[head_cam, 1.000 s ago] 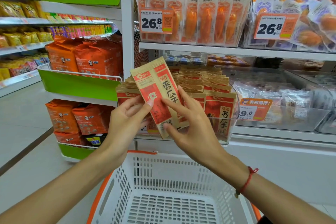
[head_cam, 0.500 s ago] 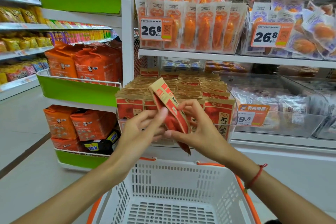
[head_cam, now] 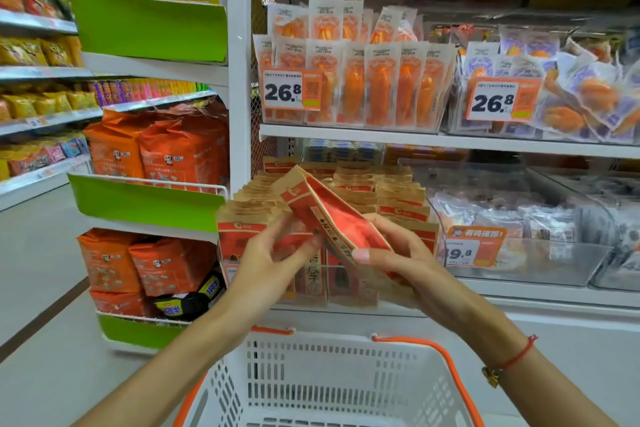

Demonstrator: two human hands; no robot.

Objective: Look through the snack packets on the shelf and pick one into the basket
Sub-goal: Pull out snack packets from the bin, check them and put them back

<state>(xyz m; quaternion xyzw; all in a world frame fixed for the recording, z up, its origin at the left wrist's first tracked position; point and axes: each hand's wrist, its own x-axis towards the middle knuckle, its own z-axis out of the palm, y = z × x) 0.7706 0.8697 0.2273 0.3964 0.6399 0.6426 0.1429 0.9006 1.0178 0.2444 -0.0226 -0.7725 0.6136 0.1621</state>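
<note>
a: what do the two hands hold?

b: one kraft-and-red snack packet (head_cam: 332, 218). the right hand (head_cam: 398, 253) grasps it at its lower end, with the thumb pressed on the brown edge and the other fingers curled behind. the left hand (head_cam: 273, 253) touches the packet from the left side with its fingertips; the fingers are a little bent, but i cannot tell if they really pinch it or only support it.

a: how does the packet lie?

b: it is tilted, the top corner points up and to the left, and we see mostly its red face and one thin edge. it is in the air, in front of the rows of same packets (head_cam: 398, 194) standing in a clear bin on the lower shelf (head_cam: 519, 291).

a: and the basket?

b: the white basket (head_cam: 329, 374) with orange handles is below the hands, near the camera. the packet is above it, not inside.

a: what is around?

b: on the upper shelf stand orange vacuum packs behind a price tag (head_cam: 292, 89) with 26.8. to the left, orange bags (head_cam: 180, 149) sit on a green-fronted rack. a red string bracelet (head_cam: 516, 354) is on the right wrist.
</note>
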